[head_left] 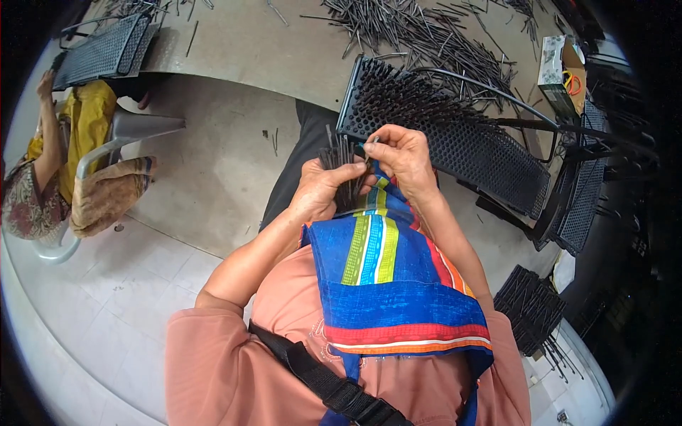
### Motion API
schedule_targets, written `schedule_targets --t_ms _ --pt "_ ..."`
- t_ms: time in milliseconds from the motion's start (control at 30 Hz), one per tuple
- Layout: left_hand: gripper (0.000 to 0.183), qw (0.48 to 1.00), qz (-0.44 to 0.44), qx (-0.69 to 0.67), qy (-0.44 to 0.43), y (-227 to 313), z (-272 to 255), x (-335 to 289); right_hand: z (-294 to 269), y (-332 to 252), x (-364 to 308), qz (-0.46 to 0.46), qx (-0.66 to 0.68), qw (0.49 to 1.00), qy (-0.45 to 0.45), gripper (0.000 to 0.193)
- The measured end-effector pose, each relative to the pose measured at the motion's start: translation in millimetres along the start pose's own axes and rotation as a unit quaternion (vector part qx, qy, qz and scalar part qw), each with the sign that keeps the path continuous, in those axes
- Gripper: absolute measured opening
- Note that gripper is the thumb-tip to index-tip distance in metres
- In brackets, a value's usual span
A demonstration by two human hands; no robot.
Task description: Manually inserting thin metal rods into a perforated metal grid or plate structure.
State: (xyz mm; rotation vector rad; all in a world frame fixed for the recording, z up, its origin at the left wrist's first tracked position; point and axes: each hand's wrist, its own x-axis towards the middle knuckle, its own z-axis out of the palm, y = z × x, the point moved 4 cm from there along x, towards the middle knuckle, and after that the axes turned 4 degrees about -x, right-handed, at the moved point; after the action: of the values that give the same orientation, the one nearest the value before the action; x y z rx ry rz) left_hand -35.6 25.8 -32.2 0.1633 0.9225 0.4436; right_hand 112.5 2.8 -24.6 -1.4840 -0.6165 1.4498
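Observation:
My left hand [318, 186] is closed round a bundle of thin dark sticks [341, 155], their ends pointing up and away from me. Close against it, my right hand [403, 157] pinches thumb to forefinger near the tops of the sticks. What sits in that pinch is small, and I cannot make it out. Just beyond both hands a long black perforated rack [511, 162] slopes down to the right. Many dark sticks [401, 89] stand in the holes of its far and left part. A blue striped apron [398, 248] lies over my front, below the hands.
A large heap of loose dark sticks [426, 35] spreads over the floor ahead. An open box [565, 67] stands far right, with more racks [584, 177] beside it. Stacked dark sticks [529, 309] lie lower right. At left, another person [42, 163] sits on a grey chair [145, 126] by another rack [106, 50].

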Motion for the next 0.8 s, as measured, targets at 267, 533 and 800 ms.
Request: schedule_targets --t_ms 267,533,800 --pt "0.013 0.998 0.003 0.062 0.012 -9 -23 4 -15 -42 -7 -0.338 -0.148 0.904 0.215 0.011" --pt "0.019 0.997 0.001 0.073 0.003 -14 -24 5 -7 -32 -7 -0.408 -0.259 0.851 0.205 0.012" --pt "0.015 0.994 0.051 0.097 0.005 -6 -10 5 -11 -55 -12 -0.423 -0.292 0.829 0.223 0.014"
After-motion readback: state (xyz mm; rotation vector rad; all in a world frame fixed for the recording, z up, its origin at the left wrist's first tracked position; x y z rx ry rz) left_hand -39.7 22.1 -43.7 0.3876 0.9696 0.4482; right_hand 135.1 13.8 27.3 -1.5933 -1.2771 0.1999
